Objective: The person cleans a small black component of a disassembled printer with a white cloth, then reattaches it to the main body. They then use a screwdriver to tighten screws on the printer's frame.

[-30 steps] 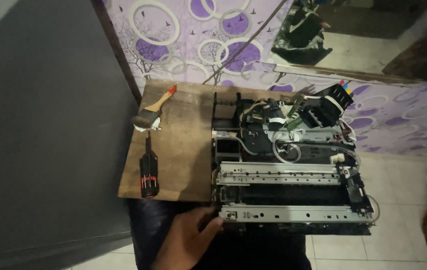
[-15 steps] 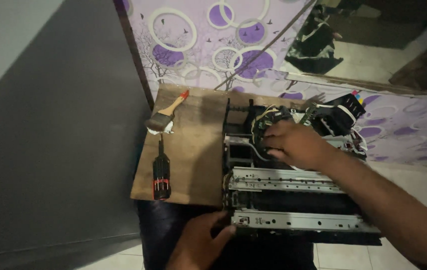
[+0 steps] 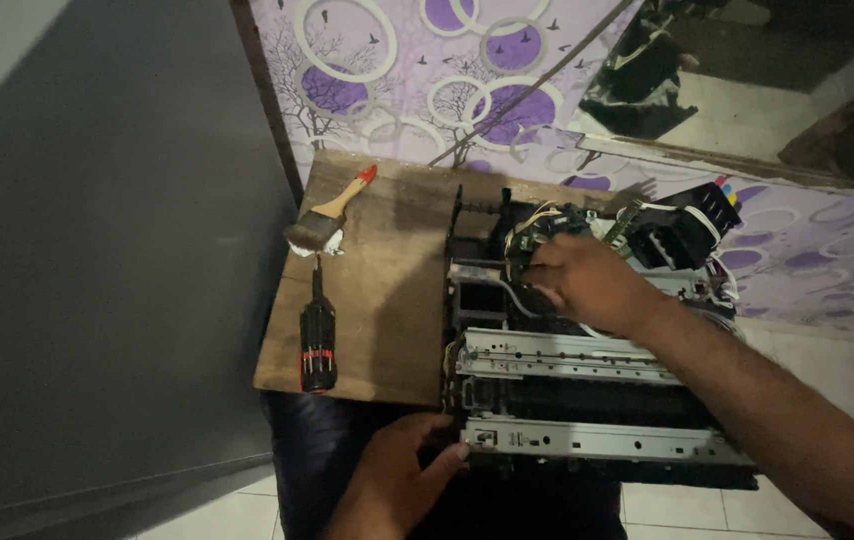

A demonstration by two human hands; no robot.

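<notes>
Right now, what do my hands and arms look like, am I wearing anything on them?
Both are bare. The right hand and its forearm show no sleeve, glove, watch or ring in view. The left hand is also ungloved, with short nails showing on the fingers; its wrist runs off the bottom edge, so any sleeve there can't be seen.

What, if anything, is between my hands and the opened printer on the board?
Nothing visible. The right hand is already down among the wires in the opened printer, and the left hand rests at its near front corner. The screwdriver and brush lie off to the left.
</notes>
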